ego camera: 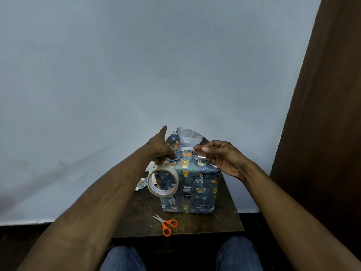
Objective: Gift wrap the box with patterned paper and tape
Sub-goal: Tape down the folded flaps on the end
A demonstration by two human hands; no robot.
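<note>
One box (193, 184) stands upright on a small dark table (220, 222), covered in blue patterned paper (199, 173) printed with animals. At its top the paper is gathered into folds, with one white flap (190, 136) standing up behind.

Two hands work at that top. The left hand (160, 147) presses down on the folded paper at the box's upper left corner, its forefinger stretched out and pointing away; its lower fingers curl around one tape roll (163, 181), which hangs just below that grip against the box's left face. The right hand (220, 156) pinches one short clear strip of tape (201, 154) between thumb and fingertips, a narrow grip held just above the box's upper right edge, with the strip hanging down from it toward the paper.

One pair of orange-handled scissors (166, 224) lies on the table, below both grips and in front of the box, blades closed. A few paper scraps (142, 183) lie to the left of the tape roll; their exact number cannot be told. Two knees in blue jeans (239, 253) show at the bottom.
</note>
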